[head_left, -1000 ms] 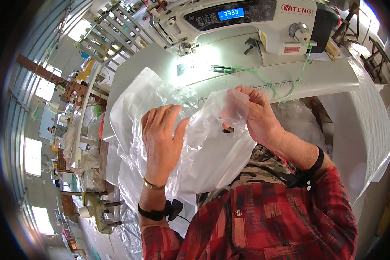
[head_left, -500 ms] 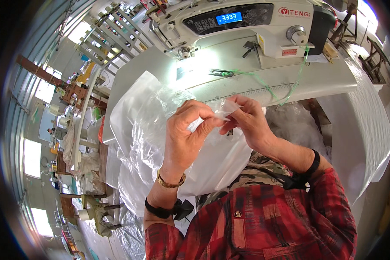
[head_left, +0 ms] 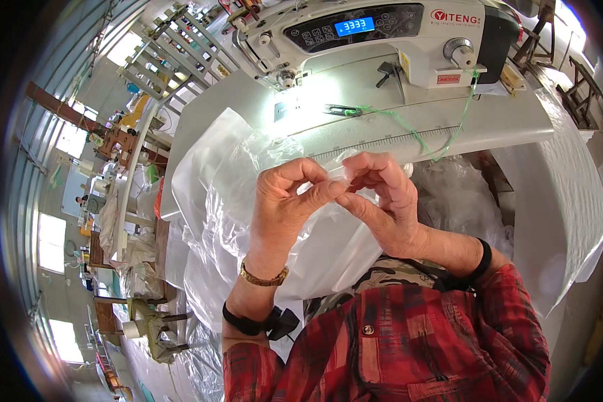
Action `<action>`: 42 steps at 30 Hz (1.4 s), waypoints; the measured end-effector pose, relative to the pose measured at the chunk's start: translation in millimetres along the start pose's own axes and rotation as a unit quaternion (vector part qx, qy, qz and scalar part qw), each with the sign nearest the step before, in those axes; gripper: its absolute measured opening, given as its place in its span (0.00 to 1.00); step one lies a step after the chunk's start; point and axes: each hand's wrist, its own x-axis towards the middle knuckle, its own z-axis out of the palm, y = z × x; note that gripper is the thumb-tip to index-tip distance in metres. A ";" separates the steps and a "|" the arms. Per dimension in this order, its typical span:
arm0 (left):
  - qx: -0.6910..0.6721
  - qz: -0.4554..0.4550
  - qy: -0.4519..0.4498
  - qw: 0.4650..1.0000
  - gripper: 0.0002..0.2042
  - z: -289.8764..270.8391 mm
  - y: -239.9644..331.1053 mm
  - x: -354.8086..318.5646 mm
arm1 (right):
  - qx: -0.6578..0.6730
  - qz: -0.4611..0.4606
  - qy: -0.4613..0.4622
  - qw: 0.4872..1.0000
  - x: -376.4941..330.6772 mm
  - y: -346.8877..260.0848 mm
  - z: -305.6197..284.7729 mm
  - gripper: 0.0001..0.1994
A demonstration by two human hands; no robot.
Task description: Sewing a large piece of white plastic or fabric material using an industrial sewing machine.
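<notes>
A large clear plastic sheet (head_left: 211,181) drapes over the near table edge and down across my lap. My left hand (head_left: 285,208) pinches a bit of its upper edge between thumb and fingers. Close beside it, my right hand (head_left: 385,201) grips the same edge, thumb tip meeting the left fingertips. The stretch of film between the fingers is mostly covered by them. Beyond my hands stands a white sewing machine (head_left: 429,57), its lamp lighting the needle area.
Thread snips (head_left: 342,110) lie on the machine table (head_left: 516,120), with green thread (head_left: 409,127) trailing right from them. A printed ruler scale (head_left: 382,141) runs along the near edge. More plastic film (head_left: 459,201) hangs below on the right. Another workbench (head_left: 130,194) stands at left.
My right hand has turned, bringing its thumb down and in against my left fingertips. Less of the film shows between the hands. The left hand has barely shifted.
</notes>
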 end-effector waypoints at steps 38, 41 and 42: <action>0.009 0.143 0.286 0.947 0.09 -245.6 122.1 22.8 | -0.390 0.213 -0.101 0.890 -141.5 42.7 -131.8 0.26; -0.016 0.162 0.326 0.931 0.12 -258.4 157.7 20.0 | -0.521 0.290 -0.231 0.769 -133.8 29.8 -138.3 0.25; -0.011 0.187 0.358 0.915 0.12 -257.5 165.8 18.7 | -0.520 0.269 -0.232 0.777 -120.7 23.1 -136.8 0.25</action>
